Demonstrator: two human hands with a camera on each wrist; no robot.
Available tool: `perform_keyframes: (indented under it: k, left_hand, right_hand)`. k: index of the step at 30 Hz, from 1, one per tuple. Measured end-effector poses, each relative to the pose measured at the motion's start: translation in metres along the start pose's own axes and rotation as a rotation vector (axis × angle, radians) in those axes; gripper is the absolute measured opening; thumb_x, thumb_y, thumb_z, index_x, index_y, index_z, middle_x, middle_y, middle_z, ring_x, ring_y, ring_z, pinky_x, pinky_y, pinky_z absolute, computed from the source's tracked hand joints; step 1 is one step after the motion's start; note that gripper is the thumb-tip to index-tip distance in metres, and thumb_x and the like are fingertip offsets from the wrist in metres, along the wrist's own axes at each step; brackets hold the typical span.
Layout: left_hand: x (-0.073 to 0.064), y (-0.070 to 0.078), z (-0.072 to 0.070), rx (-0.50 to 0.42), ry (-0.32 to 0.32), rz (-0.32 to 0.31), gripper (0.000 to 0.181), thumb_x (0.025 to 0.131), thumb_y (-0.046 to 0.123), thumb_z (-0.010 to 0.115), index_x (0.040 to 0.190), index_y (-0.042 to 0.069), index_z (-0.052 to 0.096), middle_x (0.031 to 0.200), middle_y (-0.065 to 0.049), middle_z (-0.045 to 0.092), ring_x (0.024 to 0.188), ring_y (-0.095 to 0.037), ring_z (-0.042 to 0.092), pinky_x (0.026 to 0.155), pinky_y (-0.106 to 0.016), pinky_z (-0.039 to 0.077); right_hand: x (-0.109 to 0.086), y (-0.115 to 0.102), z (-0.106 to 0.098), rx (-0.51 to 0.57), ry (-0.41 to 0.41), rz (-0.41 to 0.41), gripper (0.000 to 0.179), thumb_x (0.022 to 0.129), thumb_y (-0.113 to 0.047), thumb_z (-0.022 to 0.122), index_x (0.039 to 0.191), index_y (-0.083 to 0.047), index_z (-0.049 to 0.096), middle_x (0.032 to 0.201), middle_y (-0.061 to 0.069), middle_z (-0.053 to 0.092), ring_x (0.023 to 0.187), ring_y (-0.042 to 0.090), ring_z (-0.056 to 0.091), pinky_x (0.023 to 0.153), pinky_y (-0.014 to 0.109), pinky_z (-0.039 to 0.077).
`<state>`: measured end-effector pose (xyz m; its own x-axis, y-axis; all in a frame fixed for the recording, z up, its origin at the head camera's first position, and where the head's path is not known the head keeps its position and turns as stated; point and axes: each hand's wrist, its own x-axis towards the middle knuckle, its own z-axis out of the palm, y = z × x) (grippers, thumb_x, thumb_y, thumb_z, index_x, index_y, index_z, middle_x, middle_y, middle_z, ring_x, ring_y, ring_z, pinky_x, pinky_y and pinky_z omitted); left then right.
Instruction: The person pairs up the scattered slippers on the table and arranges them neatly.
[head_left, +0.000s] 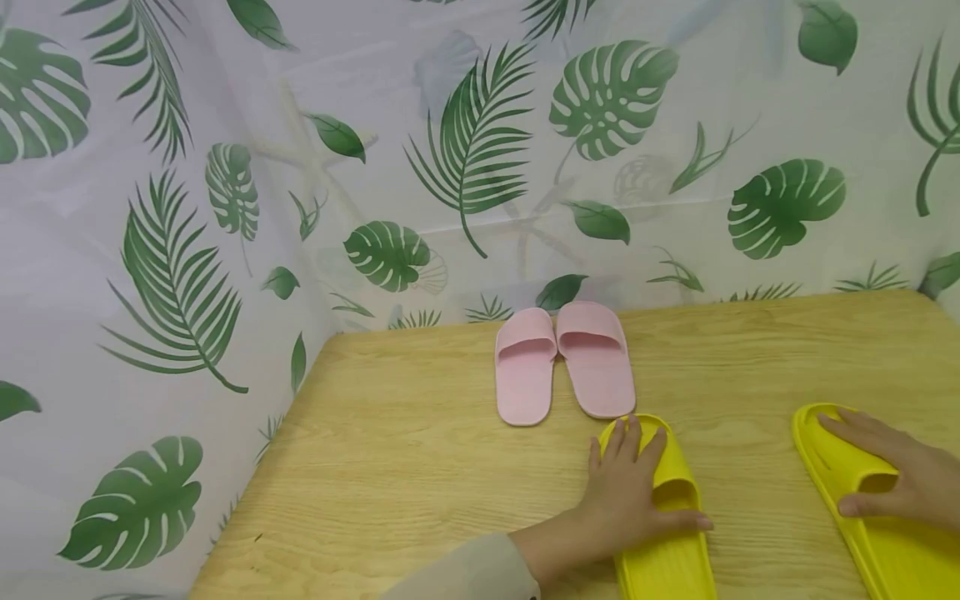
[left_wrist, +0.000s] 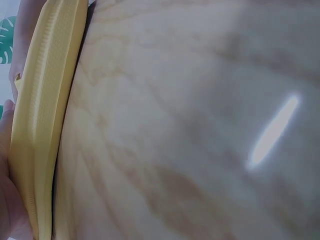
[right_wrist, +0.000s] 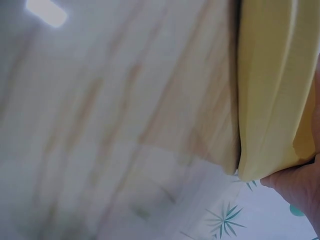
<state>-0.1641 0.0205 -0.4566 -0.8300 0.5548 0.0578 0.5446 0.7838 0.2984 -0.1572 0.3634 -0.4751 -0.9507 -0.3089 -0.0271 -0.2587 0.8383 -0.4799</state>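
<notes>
My left hand (head_left: 622,496) lies over the strap of a yellow slipper (head_left: 667,575), its fingers spread toward the toe and its thumb reaching the right edge. Another yellow slipper (head_left: 911,554) is at the right, gripped by my right hand (head_left: 911,471) with fingers over the strap and thumb at the strap's opening. In the left wrist view the side of a yellow slipper (left_wrist: 47,115) stands along the surface. The right wrist view shows a yellow slipper's side (right_wrist: 267,90) with part of a hand (right_wrist: 297,187) against its end.
A pair of pink slippers, the left one (head_left: 523,396) and the right one (head_left: 603,383), sits at the back of the wood-grain table (head_left: 390,433), toes to the wall. Leaf-printed sheeting (head_left: 465,275) borders the table at the back and left.
</notes>
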Motion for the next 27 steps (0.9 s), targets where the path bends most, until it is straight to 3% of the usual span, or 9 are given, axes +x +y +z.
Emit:
perform_keyframes:
  k: [10,18,27]
  left_hand:
    - [0.003,0.003,0.001,0.006,0.005,0.002,0.097,0.076,0.075,0.053,0.151,0.023,0.02,0.156,-0.013,0.019,0.144,-0.027,0.016,0.107,-0.058,0.026]
    - [0.005,0.008,0.001,0.015,-0.012,0.003,0.098,0.076,0.076,0.052,0.152,0.023,0.02,0.157,-0.012,0.019,0.145,-0.026,0.015,0.108,-0.057,0.025]
    - [0.007,0.007,0.004,0.002,-0.023,-0.01,0.099,0.076,0.077,0.05,0.152,0.024,0.017,0.158,-0.012,0.015,0.145,-0.025,0.012,0.109,-0.057,0.023]
  right_hand:
    - [0.003,0.008,0.001,-0.002,-0.004,0.002,0.107,0.077,-0.034,0.077,0.153,-0.017,0.004,0.143,0.043,0.013,0.128,0.065,0.006,0.088,0.08,0.011]
    - [-0.001,0.014,0.005,0.025,0.019,-0.039,0.107,0.076,-0.03,0.078,0.154,-0.02,0.005,0.145,0.042,0.013,0.132,0.062,-0.001,0.092,0.079,-0.002]
    - [0.001,0.0,0.001,-0.053,0.026,0.002,0.107,0.076,-0.034,0.077,0.153,-0.024,0.004,0.144,0.041,0.017,0.125,0.067,0.014,0.082,0.08,0.019]
